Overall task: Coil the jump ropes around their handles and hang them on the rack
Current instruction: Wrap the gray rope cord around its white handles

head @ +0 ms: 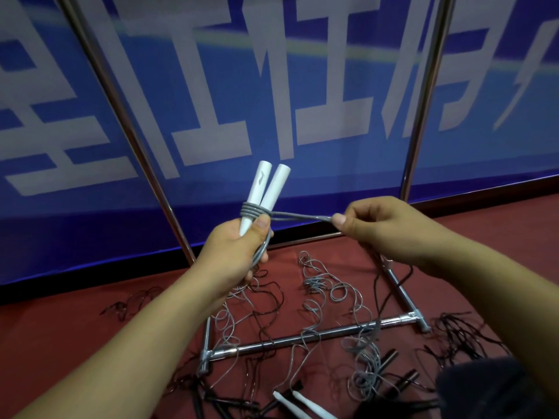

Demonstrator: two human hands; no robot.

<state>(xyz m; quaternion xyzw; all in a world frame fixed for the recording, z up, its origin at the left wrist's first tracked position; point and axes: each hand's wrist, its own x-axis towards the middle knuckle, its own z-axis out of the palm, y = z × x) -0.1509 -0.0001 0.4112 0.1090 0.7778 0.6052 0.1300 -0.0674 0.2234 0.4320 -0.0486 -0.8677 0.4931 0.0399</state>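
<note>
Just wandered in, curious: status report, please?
Left hand grips white handles. Right hand pinches grey rope, few coils on. Loose ropes tangled over rack base.

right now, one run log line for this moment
left hand grips white handles | right hand pinches grey rope taut | few coils on | rack unused

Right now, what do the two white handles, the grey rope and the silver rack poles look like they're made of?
Two white handles: probably smooth matte plastic, evenly coloured with a printed mark.
Grey rope: likely plastic-coated cord, thin, smooth and springy in its coils.
Silver rack poles: polished metal tubing, mirror-like highlights, maybe chrome or stainless.
</note>
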